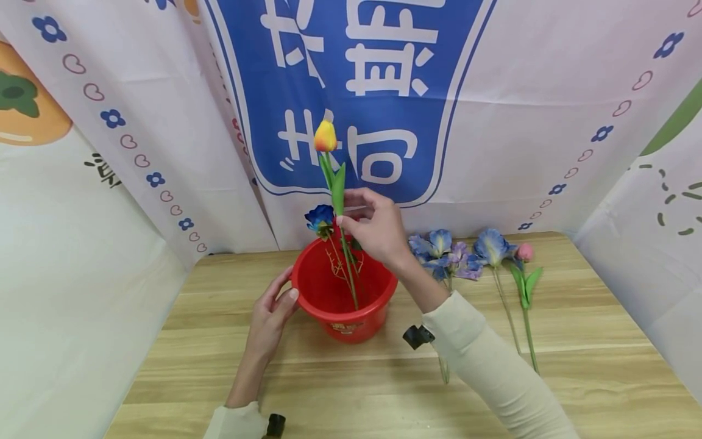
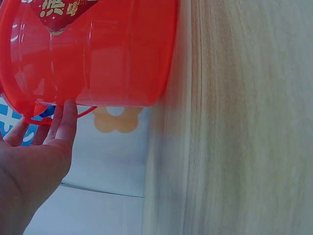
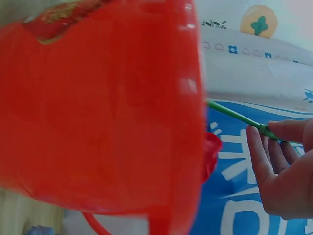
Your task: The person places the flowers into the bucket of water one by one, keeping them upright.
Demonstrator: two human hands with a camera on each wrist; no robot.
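A big cloth [image 1: 515, 140] hung behind the table [image 1: 219, 329]. On the table stood the red bucket [image 1: 351, 332], upright. The yellow tulip [image 1: 338, 189] leaned up out of it, its stem end down inside; I could not tell if it touched the bottom. The blue irises [image 1: 492, 249] and the pink tulip [image 1: 524, 252] lay to the right. The right hand [image 1: 378, 231] pinched the yellow tulip's stem just under the leaves. The left hand [image 1: 271, 314] had its fingers fairly straight, touching the bucket near its rim. The blue rose [image 1: 320, 221] leaned near the stem. The twigs below it looked likely to snag the tulip, and a hard tug could tip the light bucket. Let go too soon, the tall tulip might flop over.
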